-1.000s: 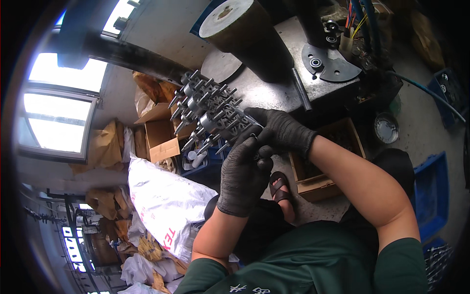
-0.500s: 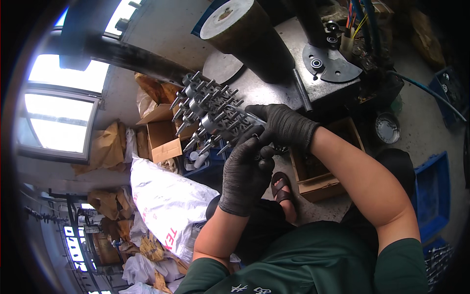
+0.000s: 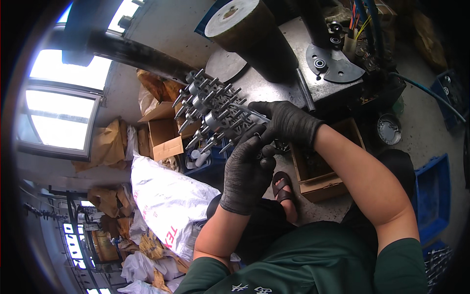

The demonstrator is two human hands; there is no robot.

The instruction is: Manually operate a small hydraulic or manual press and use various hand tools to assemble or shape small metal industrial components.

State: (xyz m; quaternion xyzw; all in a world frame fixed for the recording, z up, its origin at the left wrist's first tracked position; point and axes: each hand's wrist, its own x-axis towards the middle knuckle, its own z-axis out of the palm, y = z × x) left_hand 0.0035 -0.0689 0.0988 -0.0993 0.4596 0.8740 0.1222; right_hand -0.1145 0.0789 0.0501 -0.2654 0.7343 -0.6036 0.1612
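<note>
Rack (image 3: pixel 210 110) of grey metal spindles, bristling rows, gloved left hand (image 3: pixel 245 171) and right hand (image 3: pixel 286 122) grips clamped around it.

Rack of pins (image 3: pixel 213 110): dull grey metal with a faint sheen. Gloves on left hand (image 3: pixel 245 174) and right hand (image 3: pixel 289 122): matt black knit cloth. Box (image 3: pixel 325 169): rough brown cardboard.

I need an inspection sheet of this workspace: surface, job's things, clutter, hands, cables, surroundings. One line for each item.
Surface: grey metal machine top, bearing a dark round plate with small bearings on it.
Job's things: cluster of grey metal spindles, fanned out, held above the person's lap.
Clutter: open cardboard box by the sandalled foot; blue crates; round tin on the floor.
Hands: left hand and right hand, both in black gloves, grip the cluster's near end.
Cables: coloured wires above the plate; a dark hose runs right.
Surroundings: white sack, brown boxes, bright window.
</note>
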